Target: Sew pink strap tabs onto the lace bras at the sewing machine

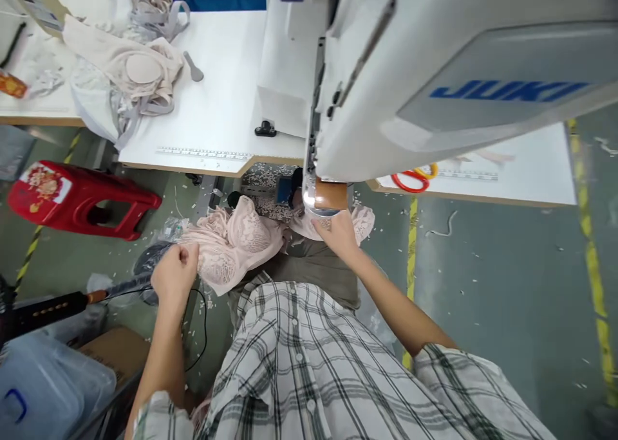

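Several pale pink lace bras [248,229] lie bunched over my lap below the sewing machine, their cups facing up. At their left edge, my left hand [174,274] is closed with the fingers curled; what it holds, if anything, is hidden. Under the machine's head, my right hand [340,235] pinches the edge of a pink lace bra [363,223] stretched out to the right. The white sewing machine [367,125] stands over this fabric, with a brown plate [331,195] at its lower end just above my right fingers. The stitching point is hidden.
Red-and-yellow scissors [410,181] lie on the right table part. Beige bras [140,73] and a grey spoon-shaped piece [193,67] rest on the left tabletop [222,92]. A red stool [82,199] is at left, above plastic bins [43,388]. Scraps litter the floor.
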The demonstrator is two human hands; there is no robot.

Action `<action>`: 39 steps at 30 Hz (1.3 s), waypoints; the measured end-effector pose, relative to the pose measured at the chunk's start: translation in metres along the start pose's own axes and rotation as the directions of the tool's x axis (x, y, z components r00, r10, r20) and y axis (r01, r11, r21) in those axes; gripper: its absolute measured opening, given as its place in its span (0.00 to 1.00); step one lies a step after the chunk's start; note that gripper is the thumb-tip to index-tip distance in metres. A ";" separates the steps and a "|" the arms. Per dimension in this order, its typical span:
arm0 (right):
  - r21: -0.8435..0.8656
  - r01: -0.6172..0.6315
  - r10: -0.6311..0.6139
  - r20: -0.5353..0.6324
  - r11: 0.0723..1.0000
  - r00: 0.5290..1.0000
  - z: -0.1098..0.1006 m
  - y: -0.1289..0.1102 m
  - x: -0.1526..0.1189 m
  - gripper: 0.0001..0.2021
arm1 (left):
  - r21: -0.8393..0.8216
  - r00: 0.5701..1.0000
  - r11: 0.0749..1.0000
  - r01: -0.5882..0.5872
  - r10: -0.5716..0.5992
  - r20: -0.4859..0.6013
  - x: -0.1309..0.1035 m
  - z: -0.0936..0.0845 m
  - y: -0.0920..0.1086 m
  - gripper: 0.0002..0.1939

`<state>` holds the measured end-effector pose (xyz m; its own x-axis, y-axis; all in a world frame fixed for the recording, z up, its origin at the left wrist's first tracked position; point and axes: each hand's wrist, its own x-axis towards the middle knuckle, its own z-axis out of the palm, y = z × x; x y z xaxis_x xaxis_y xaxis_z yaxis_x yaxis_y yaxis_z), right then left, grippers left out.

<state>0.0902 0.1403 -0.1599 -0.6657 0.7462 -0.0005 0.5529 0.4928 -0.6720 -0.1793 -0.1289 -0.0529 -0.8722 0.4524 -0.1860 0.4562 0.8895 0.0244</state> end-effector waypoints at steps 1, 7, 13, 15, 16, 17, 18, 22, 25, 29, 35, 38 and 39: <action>0.063 0.042 -0.046 0.061 0.997 0.997 0.003 -0.013 -0.003 0.23 | 0.042 0.990 0.998 0.045 -0.050 0.133 -0.012 0.003 -0.015 0.25; 0.373 0.336 -0.476 0.399 0.865 0.784 0.026 -0.111 -0.014 0.27 | -0.054 0.974 0.994 -0.100 0.108 0.198 -0.070 0.008 -0.008 0.19; 0.431 0.548 -0.683 0.589 0.717 0.431 -0.036 -0.163 0.002 0.25 | -0.568 0.861 0.684 -0.458 0.500 -0.092 -0.075 -0.058 0.039 0.13; 0.418 0.477 -0.631 0.586 0.773 0.508 -0.086 -0.163 -0.004 0.24 | -0.712 0.900 0.601 -0.363 0.424 -0.101 -0.054 -0.061 0.075 0.06; 0.426 0.430 -0.605 0.551 0.796 0.574 -0.112 -0.161 -0.011 0.23 | -0.795 0.896 0.537 -0.282 0.443 -0.019 -0.046 -0.058 0.099 0.11; 0.428 0.382 -0.569 0.528 0.819 0.630 -0.137 -0.157 -0.019 0.21 | -0.865 0.830 0.477 -0.153 0.538 0.150 -0.040 -0.053 0.123 0.14; 0.427 0.337 -0.534 0.528 0.839 0.660 -0.160 -0.151 -0.027 0.20 | -0.900 0.688 0.435 0.000 0.654 0.316 -0.038 -0.046 0.147 0.17; 0.391 0.247 -0.462 0.724 0.887 0.513 -0.221 -0.102 -0.030 0.22 | -0.924 0.479 0.285 0.254 0.793 0.376 -0.047 -0.024 0.216 0.18; 0.012 0.081 -0.077 0.465 0.997 0.882 -0.234 -0.056 0.020 0.20 | -0.953 0.533 0.297 0.066 0.796 0.285 -0.060 -0.019 0.239 0.17; -0.248 -0.275 0.262 -0.086 0.929 0.961 -0.227 -0.019 0.125 0.24 | -0.911 0.519 0.353 -0.215 0.831 0.200 -0.076 -0.017 0.250 0.20; -0.301 -0.262 0.224 -0.154 0.917 0.962 -0.206 -0.014 0.209 0.21 | -0.889 0.607 0.358 -0.285 0.785 0.122 -0.081 -0.015 0.242 0.17; -0.324 -0.094 0.081 -0.051 0.941 0.995 -0.203 -0.008 0.215 0.23 | -0.901 0.627 0.315 -0.299 0.776 0.063 -0.079 -0.011 0.234 0.15; -0.324 -0.021 0.023 0.002 0.946 1.000 -0.202 -0.003 0.215 0.22 | -0.900 0.636 0.304 -0.311 0.771 0.041 -0.078 -0.010 0.232 0.18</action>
<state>0.0463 0.3899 -0.0078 -0.6538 0.7564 -0.0176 0.6994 0.5953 -0.3954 -0.0072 0.0426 -0.0231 -0.1960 0.9706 -0.1394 0.2510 0.1871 0.9497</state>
